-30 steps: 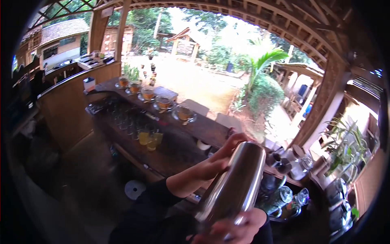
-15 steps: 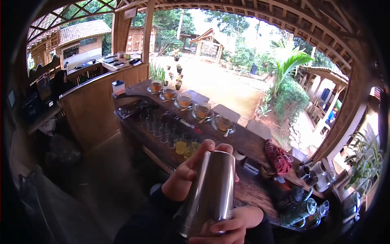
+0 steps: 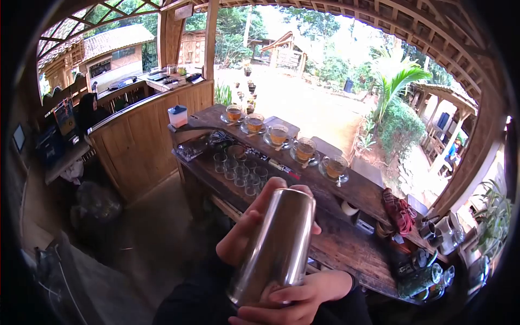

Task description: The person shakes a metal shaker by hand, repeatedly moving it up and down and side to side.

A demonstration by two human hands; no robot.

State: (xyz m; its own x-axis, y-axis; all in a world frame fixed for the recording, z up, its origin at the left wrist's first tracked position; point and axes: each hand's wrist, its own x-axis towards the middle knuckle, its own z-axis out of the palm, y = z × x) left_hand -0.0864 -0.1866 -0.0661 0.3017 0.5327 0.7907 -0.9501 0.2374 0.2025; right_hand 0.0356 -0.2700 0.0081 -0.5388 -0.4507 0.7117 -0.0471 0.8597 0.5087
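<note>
A shiny metal cocktail shaker [image 3: 279,241] is tilted in front of me, its upper end leaning to the right. My left hand [image 3: 238,234] wraps the upper part, with fingertips showing over the far side. Lower down, my right hand [image 3: 311,297] is closed around the bottom end, a dark band at its wrist. Beyond the shaker, several small clear glasses [image 3: 239,173] stand in rows on the lower counter [image 3: 346,254]. Glass cups of amber drink [image 3: 278,135] line the raised ledge behind, each on a saucer with a spoon.
A red patterned cloth [image 3: 399,211] lies on the ledge at right. Glass jars [image 3: 420,280] and jugs [image 3: 450,238] crowd the counter's right end. A lidded plastic container [image 3: 177,116] sits at the ledge's left end. A person in dark clothing [image 3: 91,112] is behind the wooden partition [image 3: 146,146].
The view has shifted, so the counter appears further right and higher. The shaker tilts slightly more, still in both hands. Glasses of yellow drink seen before are now hidden behind my hands and the shaker.
</note>
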